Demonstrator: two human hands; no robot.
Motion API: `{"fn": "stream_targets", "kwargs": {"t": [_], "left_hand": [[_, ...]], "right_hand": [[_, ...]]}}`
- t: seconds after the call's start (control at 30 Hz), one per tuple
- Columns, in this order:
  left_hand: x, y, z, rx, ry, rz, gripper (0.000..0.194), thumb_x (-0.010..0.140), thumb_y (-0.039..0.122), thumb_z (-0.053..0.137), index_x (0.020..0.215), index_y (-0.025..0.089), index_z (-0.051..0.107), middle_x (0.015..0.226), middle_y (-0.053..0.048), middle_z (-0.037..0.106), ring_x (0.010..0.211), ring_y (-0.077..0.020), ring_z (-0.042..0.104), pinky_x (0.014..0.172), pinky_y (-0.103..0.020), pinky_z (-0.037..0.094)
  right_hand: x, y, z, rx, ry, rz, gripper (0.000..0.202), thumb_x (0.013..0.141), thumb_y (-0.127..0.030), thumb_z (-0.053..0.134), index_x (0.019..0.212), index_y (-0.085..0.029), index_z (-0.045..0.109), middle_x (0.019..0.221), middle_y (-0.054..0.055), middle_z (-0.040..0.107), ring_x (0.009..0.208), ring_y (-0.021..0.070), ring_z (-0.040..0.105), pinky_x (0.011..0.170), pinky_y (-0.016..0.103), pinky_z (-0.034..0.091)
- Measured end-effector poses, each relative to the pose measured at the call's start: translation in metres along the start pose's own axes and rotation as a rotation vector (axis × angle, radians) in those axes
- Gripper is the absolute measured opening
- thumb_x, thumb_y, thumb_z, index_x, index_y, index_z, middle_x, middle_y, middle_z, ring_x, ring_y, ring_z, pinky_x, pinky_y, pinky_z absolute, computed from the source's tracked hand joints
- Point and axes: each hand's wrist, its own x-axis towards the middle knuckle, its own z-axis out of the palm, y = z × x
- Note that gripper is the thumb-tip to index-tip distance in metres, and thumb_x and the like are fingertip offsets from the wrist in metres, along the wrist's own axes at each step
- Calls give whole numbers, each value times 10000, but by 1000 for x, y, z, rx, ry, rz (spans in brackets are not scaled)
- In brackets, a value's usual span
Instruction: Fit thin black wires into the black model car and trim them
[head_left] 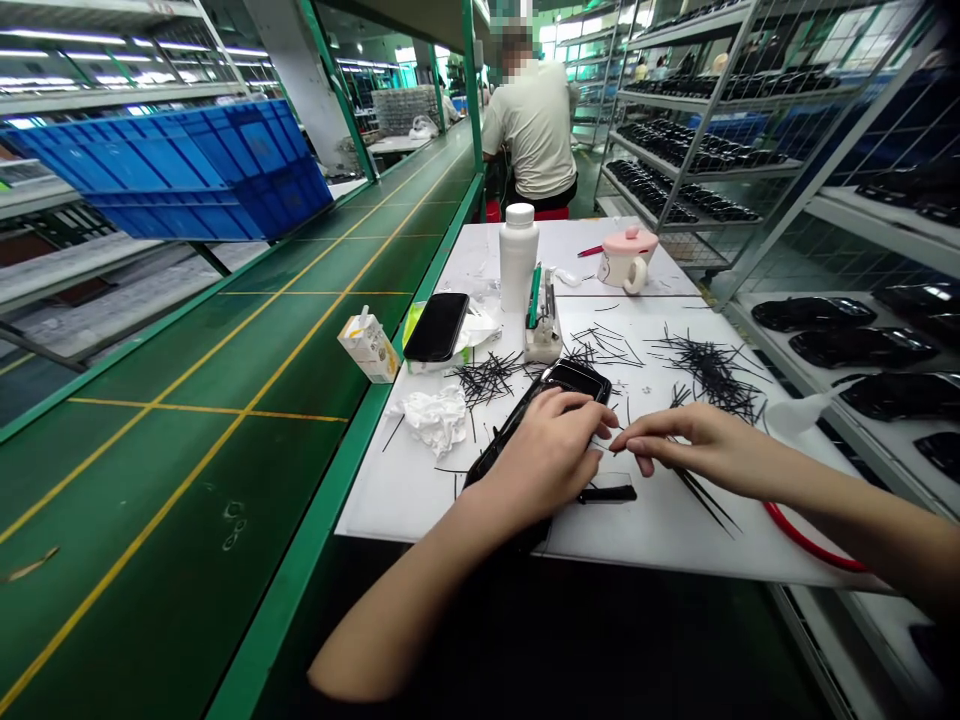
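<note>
My left hand rests over a glossy black car-shaped shell, its fingers curled on the shell's right side and hiding much of it. Just to the right, my right hand is pinched, with a thin dark piece at its fingertips, too small to make out. Several long black strips stick out beneath the right palm. A short black part lies on the white table below the hands. Piles of thin black strips lie behind the right hand, and more lie left of the shell.
A phone, drink carton, crumpled tissue, white bottle and lidded mug stand or lie around. A green conveyor runs along the left, racks of black shells along the right. A person sits ahead.
</note>
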Motion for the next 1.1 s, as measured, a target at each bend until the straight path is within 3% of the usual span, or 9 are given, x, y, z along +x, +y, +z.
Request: {"fn": "stream_targets", "kwargs": {"t": [0.07, 0.13, 0.23, 0.3, 0.5, 0.67, 0.83, 1.1], "left_hand": [[8, -1, 0, -22, -50, 10, 187, 880, 72, 523, 974, 229, 564, 996, -26, 724, 1112, -215, 607, 1126, -433, 364], [12, -5, -1, -45, -58, -1, 145, 892, 96, 531, 921, 238, 549, 928, -1, 724, 1013, -197, 638, 1130, -431, 349], [12, -10, 0, -66, -19, -44, 141, 874, 108, 577, 872, 238, 519, 872, 13, 703, 926, -188, 643, 1080, -410, 387], [12, -12, 1, -79, 13, -88, 174, 846, 108, 614, 833, 236, 497, 847, 11, 685, 883, -193, 630, 1007, -391, 435], [10, -11, 4, -110, 60, -184, 255, 810, 136, 669, 763, 240, 441, 838, 2, 684, 895, -218, 635, 859, -363, 481], [6, -14, 6, -88, 76, -191, 239, 816, 134, 651, 774, 242, 442, 869, -1, 687, 931, -221, 620, 888, -378, 474], [3, -21, 10, -8, 85, -149, 205, 803, 61, 576, 807, 241, 479, 891, 2, 662, 998, -224, 579, 1050, -453, 382], [0, -23, 10, 68, 61, -139, 260, 771, 63, 567, 954, 235, 503, 1071, -55, 607, 1120, -255, 520, 1002, -417, 439]], "right_hand": [[1, 0, 0, 73, -34, 38, 439, 936, -571, 532, 805, -211, 748, 663, 3, 655, 500, 108, 427, 488, 264, 317], [2, 3, 3, 166, -15, 55, 436, 925, -580, 545, 859, -201, 749, 680, 13, 667, 522, 117, 461, 494, 263, 342], [3, 4, 9, 227, 71, 17, 385, 868, -552, 646, 1004, -206, 746, 891, 54, 732, 756, 191, 622, 687, 307, 481], [4, 2, 16, 177, 146, -29, 354, 842, -518, 695, 1021, -216, 743, 973, 61, 732, 833, 217, 631, 781, 342, 496], [4, -4, 32, 124, 302, -134, 266, 909, -462, 632, 928, -225, 750, 893, 54, 743, 815, 226, 661, 756, 328, 514], [4, 0, 37, 82, 349, -172, 278, 923, -466, 602, 904, -226, 741, 885, 61, 754, 834, 244, 686, 767, 342, 528], [3, -2, 36, 109, 287, -149, 231, 919, -425, 614, 887, -234, 741, 885, 44, 754, 833, 231, 682, 786, 325, 526], [3, -3, 31, 181, 163, -77, 213, 901, -391, 632, 888, -221, 761, 859, 23, 746, 829, 213, 657, 782, 305, 492]]}}
